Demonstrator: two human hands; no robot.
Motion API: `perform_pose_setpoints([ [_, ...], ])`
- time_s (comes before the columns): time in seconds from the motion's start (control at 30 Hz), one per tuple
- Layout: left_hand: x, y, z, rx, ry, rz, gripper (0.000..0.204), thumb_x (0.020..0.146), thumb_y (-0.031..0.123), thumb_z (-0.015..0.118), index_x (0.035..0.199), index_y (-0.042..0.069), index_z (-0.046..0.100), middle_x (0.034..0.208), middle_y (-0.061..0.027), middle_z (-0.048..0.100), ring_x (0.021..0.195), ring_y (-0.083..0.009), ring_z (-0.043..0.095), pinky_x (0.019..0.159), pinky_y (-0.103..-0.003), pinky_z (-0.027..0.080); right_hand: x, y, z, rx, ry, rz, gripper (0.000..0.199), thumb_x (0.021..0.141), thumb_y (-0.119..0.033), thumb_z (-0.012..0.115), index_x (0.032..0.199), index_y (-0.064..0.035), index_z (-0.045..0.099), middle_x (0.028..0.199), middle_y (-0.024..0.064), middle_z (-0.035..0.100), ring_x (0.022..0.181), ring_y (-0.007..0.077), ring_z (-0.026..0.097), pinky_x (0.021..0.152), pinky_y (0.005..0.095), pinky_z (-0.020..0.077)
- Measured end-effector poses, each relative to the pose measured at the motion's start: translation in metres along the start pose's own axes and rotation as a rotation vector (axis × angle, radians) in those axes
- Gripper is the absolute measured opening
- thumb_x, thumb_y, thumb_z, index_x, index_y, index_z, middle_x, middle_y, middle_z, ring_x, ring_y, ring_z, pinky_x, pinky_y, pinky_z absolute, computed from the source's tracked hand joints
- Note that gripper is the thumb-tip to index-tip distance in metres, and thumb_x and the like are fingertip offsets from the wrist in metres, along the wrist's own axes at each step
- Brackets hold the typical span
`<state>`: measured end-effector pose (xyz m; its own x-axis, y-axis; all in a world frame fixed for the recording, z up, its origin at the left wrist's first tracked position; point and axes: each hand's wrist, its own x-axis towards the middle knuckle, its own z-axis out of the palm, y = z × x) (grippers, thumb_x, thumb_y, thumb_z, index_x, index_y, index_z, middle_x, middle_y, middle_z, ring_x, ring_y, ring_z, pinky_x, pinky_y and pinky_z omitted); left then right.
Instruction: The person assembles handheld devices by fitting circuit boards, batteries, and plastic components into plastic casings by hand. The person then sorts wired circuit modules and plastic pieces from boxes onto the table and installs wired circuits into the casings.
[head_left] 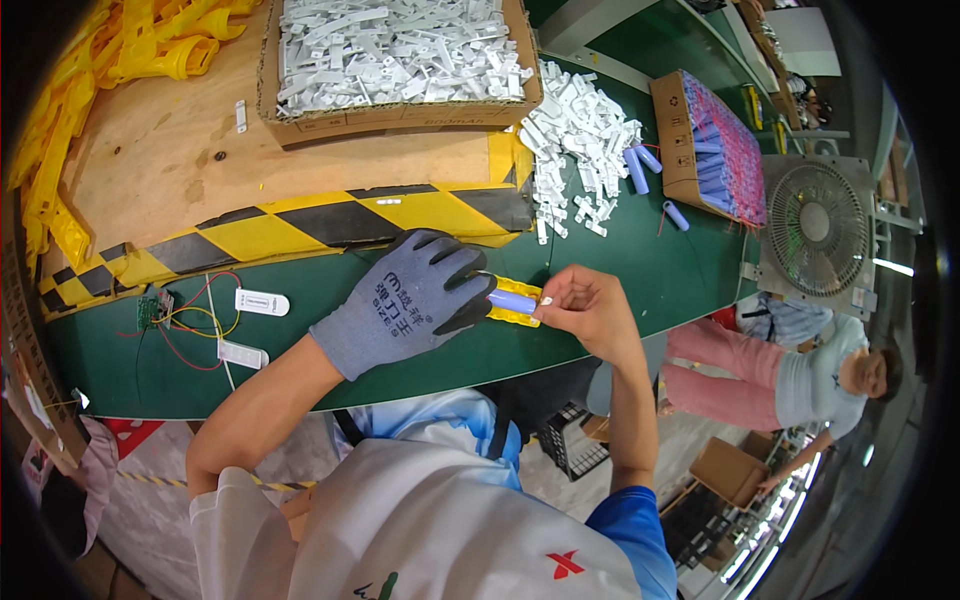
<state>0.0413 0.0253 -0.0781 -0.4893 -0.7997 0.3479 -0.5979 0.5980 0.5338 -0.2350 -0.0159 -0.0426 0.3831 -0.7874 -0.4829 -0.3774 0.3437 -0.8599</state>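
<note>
My left hand (410,300), in a grey glove with black fingertips, is closed round one end of a yellow plastic casing (515,318) over the green table. A purple cylindrical battery cell (513,301) lies in this casing, its left end hidden by the glove. At the cell's right end, my bare right hand (592,312) pinches a small white piece (546,300) between thumb and forefinger. Left of the glove are two white oblong covers (262,303) and a small green circuit board (154,308) with red and yellow wires.
Beyond my hands, a wooden board (180,170) edged with yellow-black tape bears a carton (400,122) of white plastic parts. Yellow casings (60,190) heap at far left. Loose white parts (580,130), a box of purple cells (680,140) and a fan (815,215) stand right.
</note>
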Motion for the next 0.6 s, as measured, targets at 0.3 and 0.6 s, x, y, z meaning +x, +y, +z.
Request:
perform_pose_setpoints([
  [0.3, 0.008, 0.001, -0.004, 0.034, 0.018, 0.033, 0.037, 0.079, 0.027, 0.079, 0.113, 0.015, 0.067, 0.114, -0.009, 0.062, 0.103, -0.0293, 0.059, 0.093, -0.045, 0.048, -0.001, 0.001, -0.004, -0.265, 0.027, -0.231, 0.033, 0.082, -0.001, 0.077, 0.114, -0.0015, 0.069, 0.091, 0.0047, 0.063, 0.067, 0.0082, 0.061, 0.062, 0.0216, 0.0479],
  [0.6, 0.005, 0.006, -0.012, -0.103, 0.091, 0.105, 0.061, 0.074, 0.034, 0.082, 0.129, 0.015, 0.061, 0.133, -0.0158, 0.054, 0.12, -0.0362, 0.053, 0.104, -0.05, 0.042, -0.041, 0.006, -0.002, -0.58, 0.157, -0.453, 0.049, 0.073, -0.016, 0.088, 0.118, -0.0072, 0.071, 0.096, 0.005, 0.061, 0.075, 0.0162, 0.063, 0.069, 0.0278, 0.0542],
])
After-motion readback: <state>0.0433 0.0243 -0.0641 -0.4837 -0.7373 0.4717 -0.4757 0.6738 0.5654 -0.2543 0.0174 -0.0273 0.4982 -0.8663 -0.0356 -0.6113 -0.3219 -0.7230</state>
